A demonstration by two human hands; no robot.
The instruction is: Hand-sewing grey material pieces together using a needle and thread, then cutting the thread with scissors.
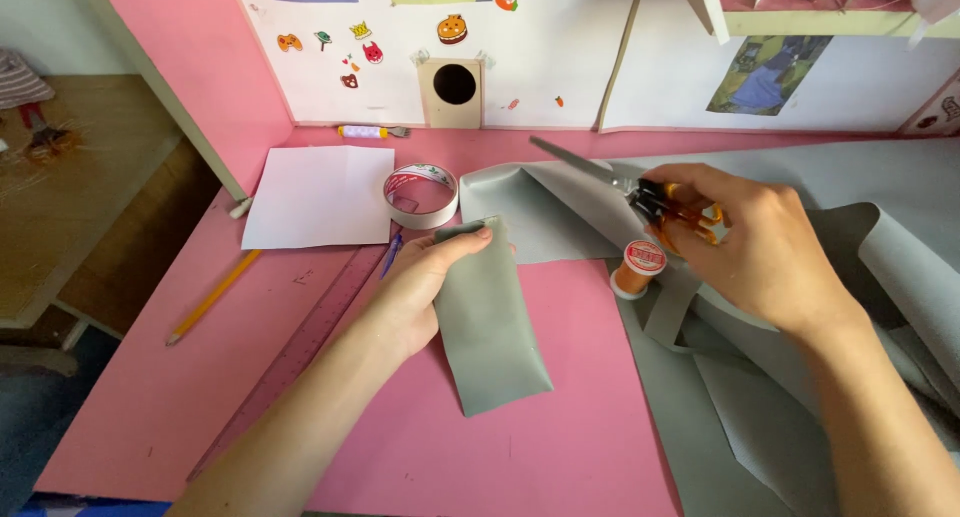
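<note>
Left hand [420,287] pinches a cut grey strip [490,322] on the pink counter [560,447]. Right hand [760,247] grips scissors [640,192] over the big grey sheet [800,397], blades closed; plenty of sheet looks uncut.

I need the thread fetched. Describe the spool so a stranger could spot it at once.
On the pink desk, look beside the large grey sheet, just below the right hand holding orange-handled scissors. The spool of orange thread stands upright there, far smaller than the white tape roll.
</note>
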